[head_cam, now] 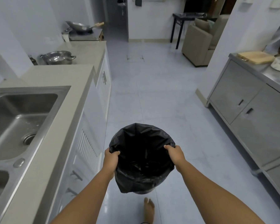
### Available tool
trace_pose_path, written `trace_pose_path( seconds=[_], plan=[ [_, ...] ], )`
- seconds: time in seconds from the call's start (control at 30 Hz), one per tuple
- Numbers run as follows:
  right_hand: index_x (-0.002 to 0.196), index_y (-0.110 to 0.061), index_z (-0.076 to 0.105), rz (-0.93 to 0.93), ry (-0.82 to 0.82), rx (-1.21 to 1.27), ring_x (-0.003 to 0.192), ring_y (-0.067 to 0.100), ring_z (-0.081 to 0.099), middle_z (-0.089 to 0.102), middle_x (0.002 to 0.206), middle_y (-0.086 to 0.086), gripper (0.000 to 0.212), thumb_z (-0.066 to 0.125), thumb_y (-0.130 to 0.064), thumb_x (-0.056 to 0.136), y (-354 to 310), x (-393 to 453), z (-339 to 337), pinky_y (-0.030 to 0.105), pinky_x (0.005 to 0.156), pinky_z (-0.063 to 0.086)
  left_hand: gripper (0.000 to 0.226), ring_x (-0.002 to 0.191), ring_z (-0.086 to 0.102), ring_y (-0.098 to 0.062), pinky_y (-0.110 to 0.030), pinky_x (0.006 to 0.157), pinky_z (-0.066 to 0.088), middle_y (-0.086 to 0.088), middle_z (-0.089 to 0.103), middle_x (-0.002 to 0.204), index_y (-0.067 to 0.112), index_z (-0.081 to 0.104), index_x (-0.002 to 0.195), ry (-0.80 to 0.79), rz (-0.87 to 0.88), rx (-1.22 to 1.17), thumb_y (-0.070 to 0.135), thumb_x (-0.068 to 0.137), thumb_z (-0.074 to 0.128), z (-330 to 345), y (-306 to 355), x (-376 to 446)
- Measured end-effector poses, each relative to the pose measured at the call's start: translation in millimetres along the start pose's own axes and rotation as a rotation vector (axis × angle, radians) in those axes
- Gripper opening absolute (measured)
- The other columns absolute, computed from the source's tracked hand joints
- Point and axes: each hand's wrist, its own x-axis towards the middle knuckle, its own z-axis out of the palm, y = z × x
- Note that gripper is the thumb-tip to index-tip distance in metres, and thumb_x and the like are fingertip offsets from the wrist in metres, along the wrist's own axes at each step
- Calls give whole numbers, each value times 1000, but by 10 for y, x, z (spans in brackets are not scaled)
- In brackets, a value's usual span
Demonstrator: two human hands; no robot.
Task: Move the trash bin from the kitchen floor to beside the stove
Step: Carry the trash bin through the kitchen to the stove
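We held the trash bin [141, 160] with both hands at the lower centre of the frame, above the pale tiled floor [160, 97], though whether its base touched the tiles we could not tell. Our left hand [111, 157] was closed over the left side of its rim, fingers curled on the black bag liner [136, 181] that covered the rim and hung down the outside. Our right hand [174, 153] gripped the right side of the rim the same way, thumb inside the bag. One bare foot [149, 207] showed on the floor just below the bin. Along the left of the frame ran the beige surface [58, 81] with a steel double sink [21, 115] sunk into it and a steel pot [58, 58] farther up. In the upper left, past the end of that surface, a wok [82, 26] sat on the stove [85, 35], well apart from the bin. A steel cabinet [249, 110] stood along the right of the frame.
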Motion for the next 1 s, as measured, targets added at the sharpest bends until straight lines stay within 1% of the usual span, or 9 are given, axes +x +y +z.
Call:
trace_pose_path(
  seconds=[0.13, 0.27, 0.37, 0.5, 0.6, 0.7, 0.8, 0.9, 1.0],
  plan=[
    [138, -7, 45, 19, 8, 20, 111, 31, 56, 57, 127, 12, 58, 59, -34, 89, -591, 739, 45, 39, 87, 45, 46, 114, 59, -35, -47, 100, 49, -17, 60, 133, 11, 45, 144, -1, 7, -6, 14, 98, 46, 342, 581, 698],
    [135, -5, 48, 21, -10, -4, 108, 31, 57, 59, 120, 11, 53, 58, -31, 90, -1193, 1386, 76, 39, 87, 46, 46, 114, 57, -34, -47, 100, 46, -15, 57, 136, 11, 43, 145, 32, -2, -8, 16, 100, 44, 655, 1121, 1297],
    [137, -6, 47, 22, -18, -20, 112, 33, 57, 59, 127, 13, 57, 59, -33, 89, -1596, 1803, 126, 41, 90, 47, 44, 107, 57, -31, -43, 94, 47, -15, 60, 130, 10, 46, 143, 31, -1, -33, 14, 99, 43, 815, 1485, 1678],
    [137, -5, 47, 12, -24, -25, 110, 32, 58, 59, 126, 13, 58, 60, -34, 88, -2153, 2423, 266, 40, 88, 47, 43, 112, 61, -35, -46, 100, 49, -17, 63, 130, 9, 50, 141, 22, -2, -26, 14, 98, 44, 957, 1960, 2311],
    [138, -4, 46, 9, -15, -24, 106, 31, 56, 58, 123, 12, 59, 60, -33, 89, -2561, 2941, 408, 40, 88, 46, 42, 114, 62, -37, -47, 100, 50, -17, 64, 127, 8, 51, 138, 5, -2, -32, 13, 97, 44, 1092, 2326, 2842],
    [138, -3, 45, 6, -12, -12, 104, 30, 55, 58, 125, 14, 57, 59, -31, 90, -2944, 3464, 587, 41, 91, 47, 41, 115, 61, -38, -50, 104, 49, -18, 64, 127, 8, 52, 137, 8, 4, -37, 14, 97, 44, 1200, 2677, 3402],
    [134, -2, 49, 3, 6, 1, 104, 32, 58, 60, 117, 13, 53, 59, -29, 90, -3396, 3952, 797, 40, 88, 48, 42, 113, 62, -38, -53, 104, 48, -18, 65, 127, 9, 52, 136, -16, -5, -34, 15, 95, 45, 1258, 3087, 4019],
    [133, -3, 51, 10, 21, 5, 108, 34, 61, 63, 122, 15, 54, 60, -31, 88, -3863, 4412, 973, 41, 88, 49, 42, 112, 63, -38, -54, 103, 49, -18, 66, 124, 8, 53, 135, -20, -1, -36, 14, 94, 46, 1325, 3529, 4559],
    [132, -3, 53, 23, 13, 1, 107, 34, 62, 64, 121, 16, 55, 60, -32, 85, -4232, 4795, 1119, 42, 88, 51, 43, 112, 63, -37, -53, 103, 49, -18, 65, 125, 10, 52, 136, -17, -3, -42, 13, 93, 47, 1375, 3897, 4953]
  ],
)
